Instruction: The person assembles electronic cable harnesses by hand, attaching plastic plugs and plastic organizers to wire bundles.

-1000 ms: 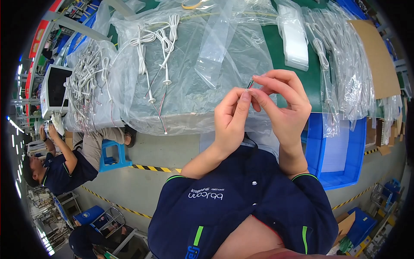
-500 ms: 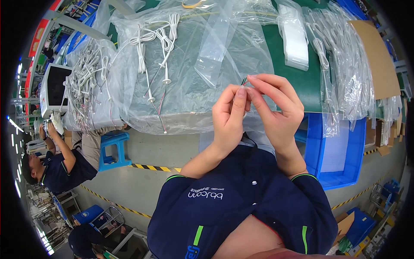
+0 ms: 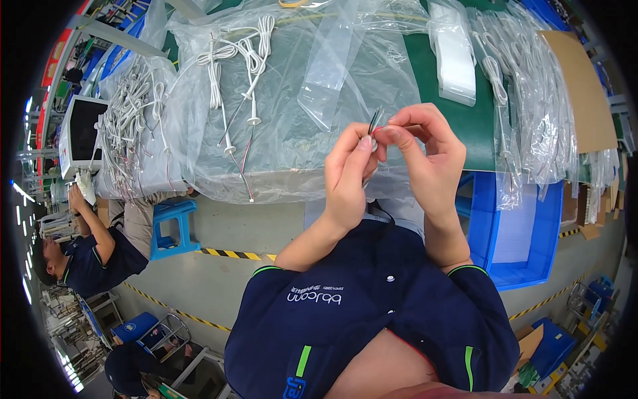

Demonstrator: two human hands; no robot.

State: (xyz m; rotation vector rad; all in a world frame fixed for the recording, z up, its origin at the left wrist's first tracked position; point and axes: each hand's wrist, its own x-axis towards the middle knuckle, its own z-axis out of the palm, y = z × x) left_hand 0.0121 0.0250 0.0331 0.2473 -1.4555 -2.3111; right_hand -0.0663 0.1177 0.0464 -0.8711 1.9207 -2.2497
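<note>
Over the near edge of the bench, my two hands meet around the thin dark and red wires (image 3: 374, 121) of a cable end. My left hand (image 3: 348, 169) is closed, thumb and fingers pinching the wires from below so their tips stick up. In my right hand (image 3: 432, 153), thumb and forefinger pinch a reddish wire of the same bundle. The rest of that cable is hidden by my hands. Further left, coiled white cables (image 3: 254, 63) with thin wire ends lie on a clear plastic sheet (image 3: 286, 143) spread over the green bench.
A heap of white cables (image 3: 129, 116) lies at the left beside a monitor (image 3: 84, 133). At the right are white bags (image 3: 454, 60), bagged cables (image 3: 531, 100) and cardboard (image 3: 578, 93). Below stand a blue crate (image 3: 485, 249) and a blue stool (image 3: 174, 233). Another person (image 3: 100, 259) works at the left.
The wires now stand up further above my left fingers and are spread apart. My right fingertips have shifted slightly, and the forefinger is more bent.
</note>
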